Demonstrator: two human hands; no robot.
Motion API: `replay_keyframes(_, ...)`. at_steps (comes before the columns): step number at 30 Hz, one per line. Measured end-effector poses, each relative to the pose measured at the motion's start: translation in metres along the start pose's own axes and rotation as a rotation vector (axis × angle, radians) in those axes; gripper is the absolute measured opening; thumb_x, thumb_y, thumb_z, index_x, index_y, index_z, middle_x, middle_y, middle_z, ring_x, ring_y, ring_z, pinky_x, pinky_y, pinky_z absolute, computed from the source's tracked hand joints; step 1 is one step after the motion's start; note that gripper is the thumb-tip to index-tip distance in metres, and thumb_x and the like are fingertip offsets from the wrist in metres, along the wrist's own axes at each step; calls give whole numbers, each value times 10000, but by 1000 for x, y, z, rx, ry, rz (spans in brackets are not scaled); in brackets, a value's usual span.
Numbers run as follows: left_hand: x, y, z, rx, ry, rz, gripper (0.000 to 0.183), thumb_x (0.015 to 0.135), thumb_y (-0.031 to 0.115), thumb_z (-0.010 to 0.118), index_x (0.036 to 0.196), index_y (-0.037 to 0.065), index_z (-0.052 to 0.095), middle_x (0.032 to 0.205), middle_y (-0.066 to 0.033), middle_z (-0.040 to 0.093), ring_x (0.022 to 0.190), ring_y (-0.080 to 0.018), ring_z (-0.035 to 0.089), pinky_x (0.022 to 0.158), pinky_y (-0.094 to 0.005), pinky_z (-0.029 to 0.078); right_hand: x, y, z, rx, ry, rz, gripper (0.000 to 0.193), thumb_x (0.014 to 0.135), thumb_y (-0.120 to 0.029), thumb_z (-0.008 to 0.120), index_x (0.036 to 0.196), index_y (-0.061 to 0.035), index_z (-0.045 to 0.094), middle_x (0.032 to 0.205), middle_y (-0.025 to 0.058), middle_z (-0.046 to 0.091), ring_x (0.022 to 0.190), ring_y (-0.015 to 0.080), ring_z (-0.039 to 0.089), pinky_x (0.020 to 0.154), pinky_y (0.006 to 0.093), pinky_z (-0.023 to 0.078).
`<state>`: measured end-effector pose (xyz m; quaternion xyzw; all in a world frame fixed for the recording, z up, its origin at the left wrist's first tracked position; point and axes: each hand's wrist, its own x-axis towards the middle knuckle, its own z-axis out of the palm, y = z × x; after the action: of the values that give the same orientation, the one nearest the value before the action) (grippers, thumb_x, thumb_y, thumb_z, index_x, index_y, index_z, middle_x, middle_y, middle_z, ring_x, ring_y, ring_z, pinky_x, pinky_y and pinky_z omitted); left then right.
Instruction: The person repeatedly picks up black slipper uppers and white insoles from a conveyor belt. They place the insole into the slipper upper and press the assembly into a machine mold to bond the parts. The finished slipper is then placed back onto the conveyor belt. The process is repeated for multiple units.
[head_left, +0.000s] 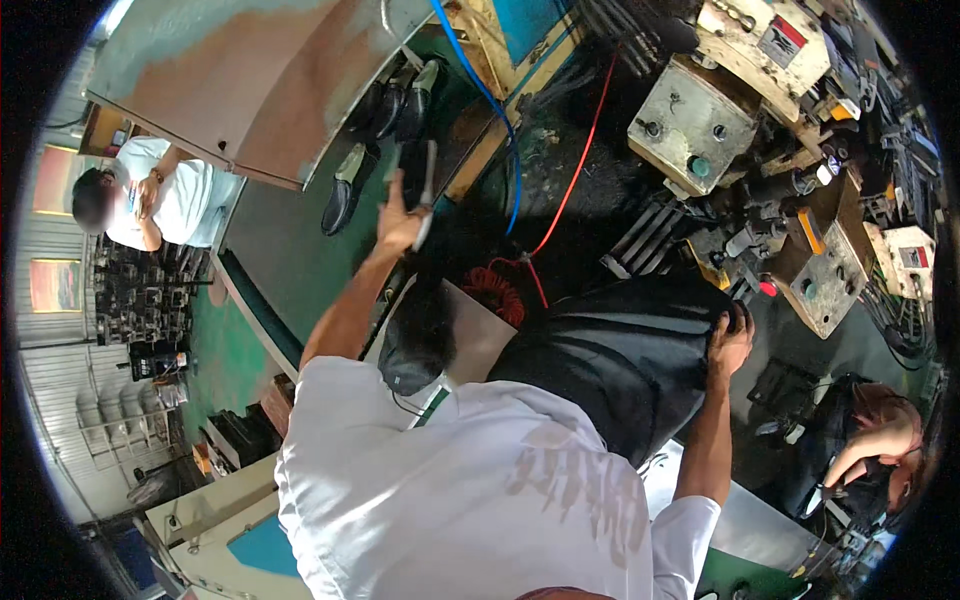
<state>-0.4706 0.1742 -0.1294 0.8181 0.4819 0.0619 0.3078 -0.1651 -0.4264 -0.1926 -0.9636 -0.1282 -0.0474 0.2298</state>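
My left hand [399, 225] reaches out over the green surface, its fingers closed round a pale slender curved piece [428, 195]. That piece is blurred, so its kind is unclear. Just beyond it stand several dark shoes with grey parts, the nearest shoe [345, 195] being left of the hand. My right hand [731, 342] lies over the end of the black cloth [610, 360] covering my leg, fingers apart and curved over it, holding nothing. A dark rounded thing [415, 340] sits by my white shirt's edge; I cannot tell what it is.
A blue hose [514, 170], a red hose [583, 160] and a coiled red hose [492, 290] cross ahead. Grimy machine boxes [690, 125] crowd the right. One person [165, 190] stands at far left; another [880, 440] bends at far right. A brown-grey panel [240, 90] juts in upper left.
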Motion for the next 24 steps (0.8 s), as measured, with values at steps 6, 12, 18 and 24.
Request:
replay_keyframes(6, 28, -114, -25, 722, 89, -70, 1041, 968, 289, 718, 1709, 460, 8, 1637, -415, 251, 1307, -536, 552, 1005, -595, 545, 5, 2, 12, -26, 6, -23, 459, 1039, -413, 599, 1372, -112, 695, 1478, 255, 579, 1292, 468, 609, 1093, 542, 481)
replay_keyframes(12, 21, -159, -20, 898, 30, -29, 1128, 910, 189, 772, 1682, 551, 32, 1727, -321, 123, 1287, -504, 572, 1016, -594, 547, 4, -4, 12, -106, -46, 0, 477, 1035, -393, 619, 1377, -66, 684, 1462, 280, 584, 1308, 477, 596, 1105, 538, 483)
replay_keyframes(18, 59, -176, -56, 928, -78, -327, 1071, 1019, 67, 603, 1642, 614, -75, 1731, -296, 195, 1357, -546, 544, 1030, -589, 542, 14, 4, 18, -120, -87, -84, 485, 1028, -350, 629, 1385, -24, 665, 1459, 292, 589, 1337, 484, 561, 1111, 540, 481)
replay_keyframes(24, 152, -110, -64, 902, -164, -72, 246, 1048, 307, 559, 1244, 172, 620, 1182, -194, 691, 1050, -372, 708, 853, -517, 577, -12, -9, -11, -195, -67, 154, 501, 966, -362, 709, 1335, -23, 689, 1366, 272, 666, 1264, 412, 642, 1050, 507, 526)
